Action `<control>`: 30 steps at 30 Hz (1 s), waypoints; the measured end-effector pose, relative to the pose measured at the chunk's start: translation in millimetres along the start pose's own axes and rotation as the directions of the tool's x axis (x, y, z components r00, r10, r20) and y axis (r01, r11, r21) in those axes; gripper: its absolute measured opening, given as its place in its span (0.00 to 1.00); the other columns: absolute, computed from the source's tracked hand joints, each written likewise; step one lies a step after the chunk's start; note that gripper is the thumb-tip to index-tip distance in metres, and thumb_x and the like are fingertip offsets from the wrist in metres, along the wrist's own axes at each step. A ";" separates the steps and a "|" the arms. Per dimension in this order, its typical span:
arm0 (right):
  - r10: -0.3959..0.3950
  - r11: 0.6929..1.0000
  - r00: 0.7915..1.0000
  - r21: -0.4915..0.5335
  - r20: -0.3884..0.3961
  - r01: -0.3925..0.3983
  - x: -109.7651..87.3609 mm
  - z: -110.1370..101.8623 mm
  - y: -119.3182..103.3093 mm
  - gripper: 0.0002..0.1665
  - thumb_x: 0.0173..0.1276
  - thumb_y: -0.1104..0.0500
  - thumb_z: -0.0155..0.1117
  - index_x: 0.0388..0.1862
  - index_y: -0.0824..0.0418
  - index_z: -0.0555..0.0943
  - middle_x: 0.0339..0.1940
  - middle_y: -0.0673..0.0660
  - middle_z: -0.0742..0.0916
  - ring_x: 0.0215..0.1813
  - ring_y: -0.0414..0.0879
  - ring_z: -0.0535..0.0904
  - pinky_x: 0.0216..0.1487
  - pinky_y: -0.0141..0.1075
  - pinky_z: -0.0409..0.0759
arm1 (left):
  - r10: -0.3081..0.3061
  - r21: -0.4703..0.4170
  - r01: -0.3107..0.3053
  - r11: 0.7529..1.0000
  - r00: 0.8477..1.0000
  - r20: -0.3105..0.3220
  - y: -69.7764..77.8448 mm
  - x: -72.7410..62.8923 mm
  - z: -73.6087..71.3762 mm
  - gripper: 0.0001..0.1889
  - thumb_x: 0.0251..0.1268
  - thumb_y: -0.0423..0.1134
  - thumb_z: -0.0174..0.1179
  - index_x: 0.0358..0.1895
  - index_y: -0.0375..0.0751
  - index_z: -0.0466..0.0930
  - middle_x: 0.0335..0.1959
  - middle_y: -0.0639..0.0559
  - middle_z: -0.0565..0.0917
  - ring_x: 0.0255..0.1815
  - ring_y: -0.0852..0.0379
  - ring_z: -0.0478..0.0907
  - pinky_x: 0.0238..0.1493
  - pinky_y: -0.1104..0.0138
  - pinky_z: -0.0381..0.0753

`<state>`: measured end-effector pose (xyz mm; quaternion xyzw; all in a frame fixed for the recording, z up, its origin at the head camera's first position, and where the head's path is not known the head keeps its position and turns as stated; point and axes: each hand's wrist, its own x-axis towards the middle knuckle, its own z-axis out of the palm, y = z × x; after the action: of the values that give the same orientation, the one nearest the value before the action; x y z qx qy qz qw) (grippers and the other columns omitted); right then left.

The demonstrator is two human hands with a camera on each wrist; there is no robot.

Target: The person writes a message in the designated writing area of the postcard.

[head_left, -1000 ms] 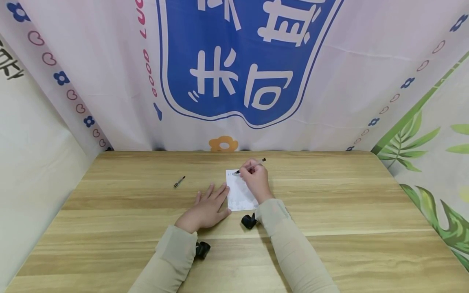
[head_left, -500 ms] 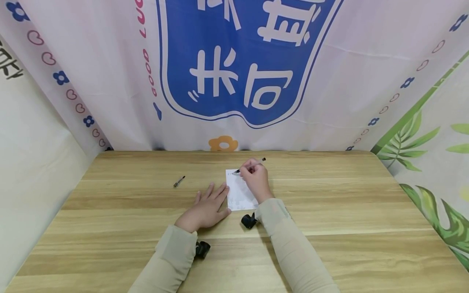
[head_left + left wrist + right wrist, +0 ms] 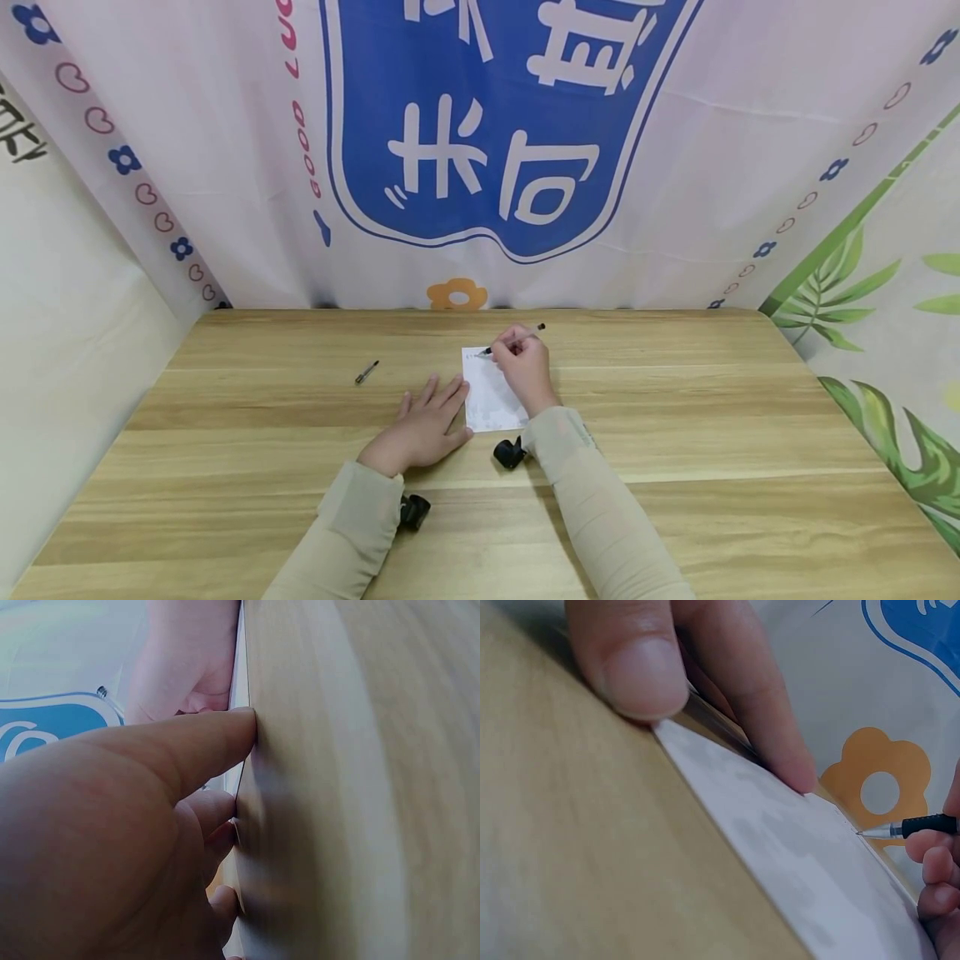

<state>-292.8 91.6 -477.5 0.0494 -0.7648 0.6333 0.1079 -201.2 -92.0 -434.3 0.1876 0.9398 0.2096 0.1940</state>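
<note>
A small white sheet of paper [image 3: 491, 402] lies on the wooden table, with a short row of tiny marks near its top left. My right hand [image 3: 525, 372] pinches a black-and-clear pen [image 3: 534, 331] slantwise; in the right wrist view the tip of the pen [image 3: 928, 825] meets the paper [image 3: 772, 840] near its far edge. My left hand [image 3: 422, 425] lies spread on the table, its thumb and a fingertip resting on the sheet's left edge. In the left wrist view the left hand [image 3: 97, 817] blocks most of the paper.
A small dark pen cap [image 3: 367, 372] lies on the table [image 3: 247, 467] left of the paper. Black wrist cameras [image 3: 510, 453] jut from both cuffs. A printed curtain [image 3: 247, 167] hangs behind the table's back edge.
The pen and the fingers around it have shifted very slightly over the top of the paper. My left hand, the paper and the pen cap have stayed in place.
</note>
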 end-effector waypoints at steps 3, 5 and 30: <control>0.006 1.000 1.000 0.004 -0.001 -0.006 -0.2 0.3 -0.9 0.06 0.66 0.67 0.60 0.29 0.63 0.80 0.26 0.56 0.83 0.28 0.45 0.78 0.29 0.30 0.77 | -0.001 -0.003 0.001 1.000 1.000 0.000 -0.6 0.7 0.0 0.37 0.80 0.50 0.51 0.82 0.42 0.49 0.84 0.48 0.46 0.83 0.38 0.33 0.75 0.35 0.33; 0.013 1.000 1.000 0.008 -0.001 -0.013 -0.4 0.3 -1.2 0.06 0.66 0.67 0.60 0.29 0.63 0.80 0.27 0.55 0.83 0.29 0.45 0.78 0.30 0.30 0.78 | -0.005 0.002 0.005 1.000 1.000 0.004 -0.6 1.0 0.0 0.37 0.80 0.51 0.50 0.83 0.43 0.48 0.84 0.48 0.45 0.83 0.39 0.32 0.75 0.35 0.32; 0.015 1.000 1.000 -0.017 0.020 -0.015 -1.2 -1.2 -2.5 0.06 0.66 0.65 0.60 0.29 0.61 0.81 0.26 0.54 0.83 0.27 0.45 0.78 0.29 0.32 0.77 | -0.002 -0.006 0.002 1.000 1.000 -0.004 1.1 -0.6 0.0 0.36 0.80 0.50 0.51 0.82 0.42 0.49 0.84 0.48 0.46 0.83 0.38 0.33 0.75 0.34 0.33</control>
<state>-291.0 92.2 -475.2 0.0494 -0.7714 0.6272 0.0957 -200.4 -91.3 -433.5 0.1857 0.9397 0.2128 0.1928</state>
